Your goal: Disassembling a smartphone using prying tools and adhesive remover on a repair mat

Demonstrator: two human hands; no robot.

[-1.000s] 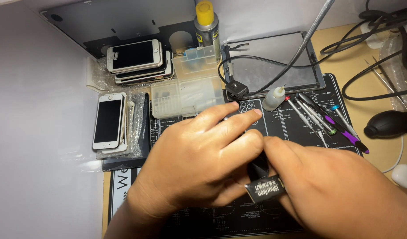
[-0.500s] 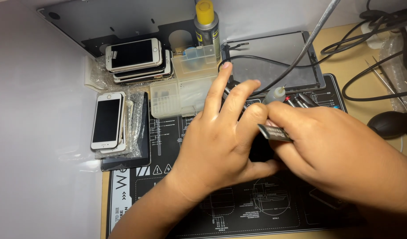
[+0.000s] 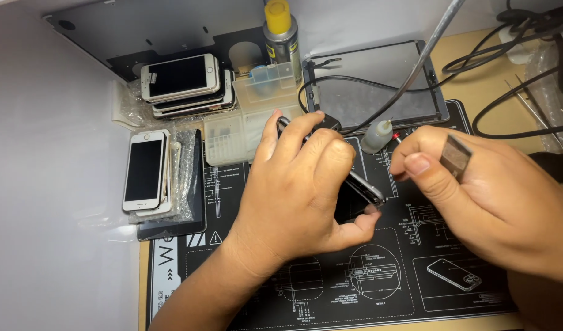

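We hold dark phone (image 3: 361, 190) on edge, frame centre, above black mat (image 3: 330, 294). Left hand (image 3: 300, 184) grip wraps phone. Right hand (image 3: 477, 190) grip pinches small grey block (image 3: 456, 156). Looks like mid-repair; next needs steady, careful touch at phone edge.

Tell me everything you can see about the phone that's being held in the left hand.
The phone is a dark smartphone with a silver metal edge, mostly hidden behind the left hand. It is held tilted above the black repair mat, one long edge facing the camera. The fingers curl over its upper end and the thumb props its lower corner. The right hand, pinching a small flat tool, is close to that corner; contact cannot be told.
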